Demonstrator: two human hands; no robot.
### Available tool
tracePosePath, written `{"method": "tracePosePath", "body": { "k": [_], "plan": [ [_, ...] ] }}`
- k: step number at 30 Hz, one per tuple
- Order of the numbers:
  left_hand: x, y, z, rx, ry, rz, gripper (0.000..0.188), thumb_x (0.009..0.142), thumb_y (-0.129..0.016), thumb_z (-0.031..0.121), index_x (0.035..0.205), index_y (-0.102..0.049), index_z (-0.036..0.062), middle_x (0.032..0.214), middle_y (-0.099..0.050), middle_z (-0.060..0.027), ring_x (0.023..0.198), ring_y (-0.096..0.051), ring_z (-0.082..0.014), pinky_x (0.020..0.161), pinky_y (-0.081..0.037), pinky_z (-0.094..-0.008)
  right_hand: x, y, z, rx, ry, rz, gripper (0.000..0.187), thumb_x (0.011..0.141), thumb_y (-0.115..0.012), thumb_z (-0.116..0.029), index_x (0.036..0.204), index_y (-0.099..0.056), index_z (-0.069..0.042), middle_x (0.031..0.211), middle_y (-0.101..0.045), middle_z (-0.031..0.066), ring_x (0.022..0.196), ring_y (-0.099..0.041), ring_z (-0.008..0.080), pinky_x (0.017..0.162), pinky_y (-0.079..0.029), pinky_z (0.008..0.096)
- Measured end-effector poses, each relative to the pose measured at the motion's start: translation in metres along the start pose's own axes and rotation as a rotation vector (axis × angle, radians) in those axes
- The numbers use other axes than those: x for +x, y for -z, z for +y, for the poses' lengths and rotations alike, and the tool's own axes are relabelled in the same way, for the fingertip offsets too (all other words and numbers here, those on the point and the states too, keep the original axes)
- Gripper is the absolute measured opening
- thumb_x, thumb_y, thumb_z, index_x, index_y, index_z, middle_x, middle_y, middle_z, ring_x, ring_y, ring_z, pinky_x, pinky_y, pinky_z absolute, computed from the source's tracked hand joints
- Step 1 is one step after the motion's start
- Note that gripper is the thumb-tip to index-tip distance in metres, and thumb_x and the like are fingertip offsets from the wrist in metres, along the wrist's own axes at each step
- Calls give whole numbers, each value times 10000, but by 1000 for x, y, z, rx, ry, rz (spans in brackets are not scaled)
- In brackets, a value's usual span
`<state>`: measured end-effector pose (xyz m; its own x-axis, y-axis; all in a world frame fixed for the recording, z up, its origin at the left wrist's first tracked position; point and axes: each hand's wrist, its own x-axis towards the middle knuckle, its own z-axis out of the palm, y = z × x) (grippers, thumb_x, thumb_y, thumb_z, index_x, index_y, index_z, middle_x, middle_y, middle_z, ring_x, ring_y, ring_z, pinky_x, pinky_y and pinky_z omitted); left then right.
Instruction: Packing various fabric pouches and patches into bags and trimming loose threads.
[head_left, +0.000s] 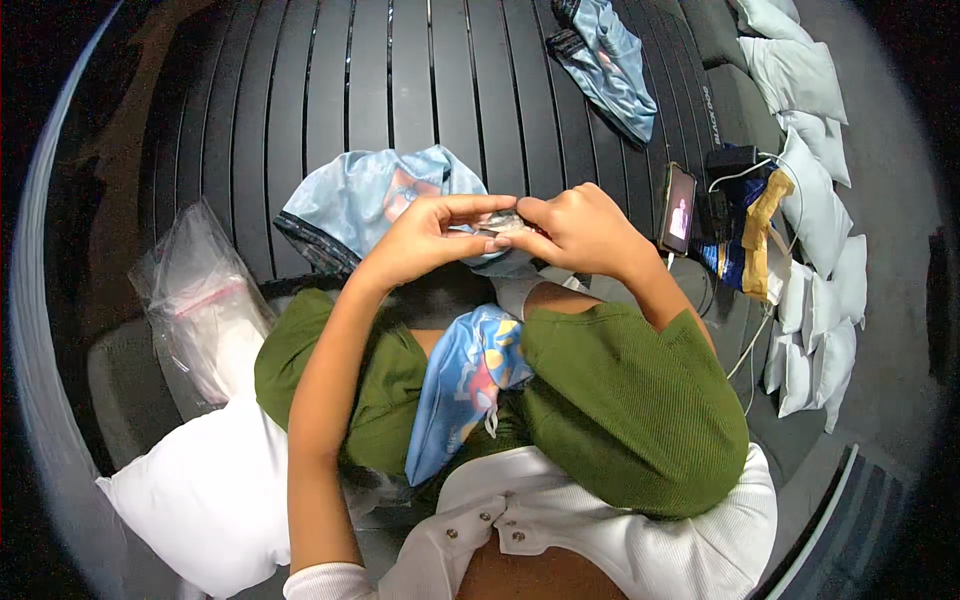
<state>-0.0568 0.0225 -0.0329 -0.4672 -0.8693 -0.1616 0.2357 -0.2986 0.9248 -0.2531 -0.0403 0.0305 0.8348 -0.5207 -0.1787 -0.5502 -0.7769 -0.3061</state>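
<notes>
My left hand (430,240) and my right hand (580,232) meet in front of me, with a small shiny, silvery, partly clear thing (497,221) between their fingertips. Its kind is too small to make out. The thumbs and forefingers of both hands are closed on it. Just behind and below the hands, a light blue satiny cloth piece with dark lace trim (335,200) lies crumpled on the dark slatted table (400,80). Across my lap, between the green shorts, rests a blue printed drawstring pouch (450,390) with a white cord.
Another light blue, dark-trimmed cloth piece (610,75) lies at the far right of the table. A phone (678,208) with a lit screen stands by cables and a yellow-and-blue packet (760,240). White pillows (815,190) line the right; a clear plastic bag (205,300) and white pillow (215,495) are left.
</notes>
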Motion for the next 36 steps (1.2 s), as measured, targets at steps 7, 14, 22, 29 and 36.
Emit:
{"method": "tracePosePath", "body": {
  "k": [7,14,22,29,36],
  "plan": [
    [-2,0,2,44,37,26,478,758,-649,25,1216,-513,17,1045,-582,-38,910,-539,-77,807,-442,-223,-5,15,13,408,-80,118,337,854,-527,-340,722,-500,-31,481,-412,120,408,-429,199,426,-341,324],
    [1,-2,0,-99,-67,-3,611,752,-656,9,1307,-409,71,954,-560,2,875,-514,-53,771,-426,-190,-9,3,45,946,-129,271,304,886,-480,-336,770,-427,-60,743,-510,21,634,-382,42,546,-319,213],
    [-6,8,5,-24,-72,54,511,780,-635,43,1262,-469,84,981,-552,12,892,-507,-59,771,-436,-214,2,-14,17,1179,-169,34,281,732,-697,-102,723,-416,-102,723,-380,-67,642,-370,31,582,-329,188],
    [-67,69,25,1053,668,637,635,790,-472,603,684,-658,5,564,-607,-137,554,-628,-254,578,-499,-349,0,15,71,1333,-431,581,137,803,-619,-104,852,-492,-108,509,-353,-86,371,-276,12,354,-192,178],
    [-41,71,-15,730,979,248,476,784,-625,405,637,-622,-48,595,-627,-142,473,-612,-214,495,-505,-311,-19,-3,142,1210,-680,480,381,807,-617,-186,1136,-522,-19,467,-351,-77,340,-267,32,349,-185,201]
  ]
}}
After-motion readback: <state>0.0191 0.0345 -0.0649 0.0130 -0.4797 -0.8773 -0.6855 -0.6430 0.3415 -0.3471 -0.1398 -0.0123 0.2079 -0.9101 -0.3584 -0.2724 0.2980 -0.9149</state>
